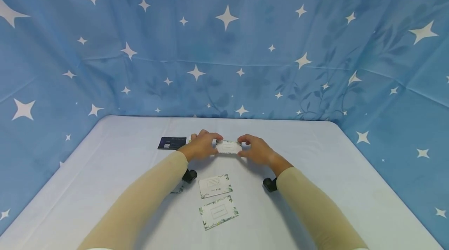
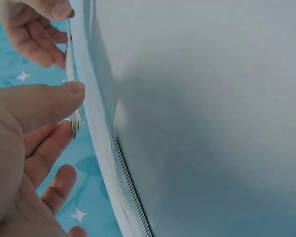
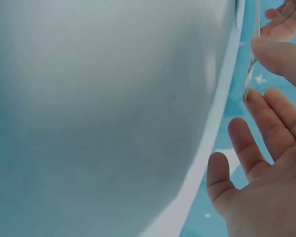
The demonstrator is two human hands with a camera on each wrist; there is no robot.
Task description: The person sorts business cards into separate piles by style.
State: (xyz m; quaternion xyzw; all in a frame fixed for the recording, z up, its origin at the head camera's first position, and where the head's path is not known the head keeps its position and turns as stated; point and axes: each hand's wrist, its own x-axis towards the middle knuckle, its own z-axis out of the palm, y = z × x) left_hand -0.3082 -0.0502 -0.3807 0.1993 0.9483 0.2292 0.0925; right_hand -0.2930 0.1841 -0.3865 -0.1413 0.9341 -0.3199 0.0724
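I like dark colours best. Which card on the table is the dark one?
The dark blue card, lying beside the left hand. All the others are white with leafy edges.

A dark blue card (image 1: 172,143) is seen lying flat on the pale tabletop (image 1: 333,172). Two white leaf-bordered cards (image 1: 215,185) (image 1: 218,212) are laid nearer, slightly apart. Possibly another card (image 1: 178,189) is part-hidden. A blue star-printed cloth (image 1: 224,39) is hung behind.
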